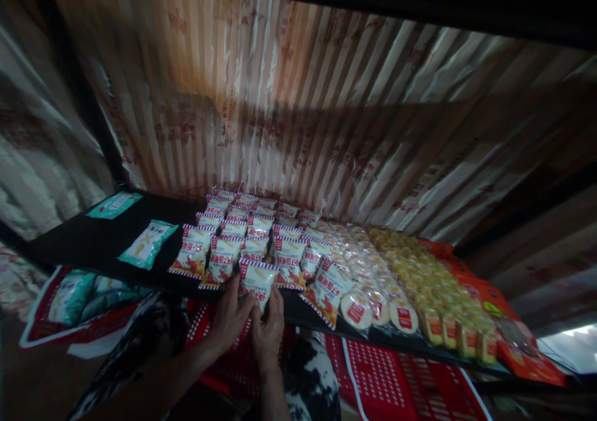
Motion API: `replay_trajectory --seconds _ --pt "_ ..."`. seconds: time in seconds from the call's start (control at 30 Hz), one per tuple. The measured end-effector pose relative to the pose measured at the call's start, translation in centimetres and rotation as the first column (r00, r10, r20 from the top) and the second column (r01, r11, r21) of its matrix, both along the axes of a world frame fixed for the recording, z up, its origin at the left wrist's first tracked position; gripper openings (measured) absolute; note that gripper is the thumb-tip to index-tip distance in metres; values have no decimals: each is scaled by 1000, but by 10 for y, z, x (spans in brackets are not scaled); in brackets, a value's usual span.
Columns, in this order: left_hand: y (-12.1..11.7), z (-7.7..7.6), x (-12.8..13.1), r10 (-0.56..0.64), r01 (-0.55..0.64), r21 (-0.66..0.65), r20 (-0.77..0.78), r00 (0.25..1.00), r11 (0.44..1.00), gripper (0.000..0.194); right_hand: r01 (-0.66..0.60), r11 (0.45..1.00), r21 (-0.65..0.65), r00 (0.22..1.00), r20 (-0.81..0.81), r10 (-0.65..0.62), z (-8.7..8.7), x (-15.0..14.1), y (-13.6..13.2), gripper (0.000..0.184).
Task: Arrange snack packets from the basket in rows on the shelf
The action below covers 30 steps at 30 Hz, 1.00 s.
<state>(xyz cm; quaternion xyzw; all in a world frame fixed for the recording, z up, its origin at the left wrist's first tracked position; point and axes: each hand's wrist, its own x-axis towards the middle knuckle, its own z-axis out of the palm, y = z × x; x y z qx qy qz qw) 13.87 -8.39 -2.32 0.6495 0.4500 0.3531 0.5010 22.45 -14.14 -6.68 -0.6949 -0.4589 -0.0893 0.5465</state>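
Note:
Between my two hands, at the front edge of the black shelf (156, 272), is a snack bag (258, 279) with a blue-and-red striped top edge, white and orange with red lettering. My left hand (229, 318) grips its left side, and my right hand (268, 329) grips its right side, thumbs close together at the front. Right behind it several rows of matching snack bags (224, 256) lean on one another. One more such bag (326, 290) lies tilted to the right, by the round wrapped crackers.
Round wrapped crackers (357, 309), small yellow packs (431, 321) and orange bags (532, 362) fill the shelf's right part. Two teal packets (148, 244) (114, 205) lie left. Red baskets (373, 371) stand below, the left one holding teal packets (69, 296). Corrugated sheeting (280, 97) hangs behind.

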Motion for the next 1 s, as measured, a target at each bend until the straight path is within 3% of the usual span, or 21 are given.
replay_trajectory --seconds 0.43,0.6,1.0 --pt "6 -7 8 22 -13 125 -70 997 992 63 -57 997 -56 996 -66 53 -13 13 -2 44" --pt "9 -14 11 47 -44 138 -20 999 989 58 -67 994 -92 994 -94 58 -18 16 -3 47" --pt "22 -13 24 87 -88 190 13 996 978 56 -160 983 -85 956 -263 133 9 20 9 47"
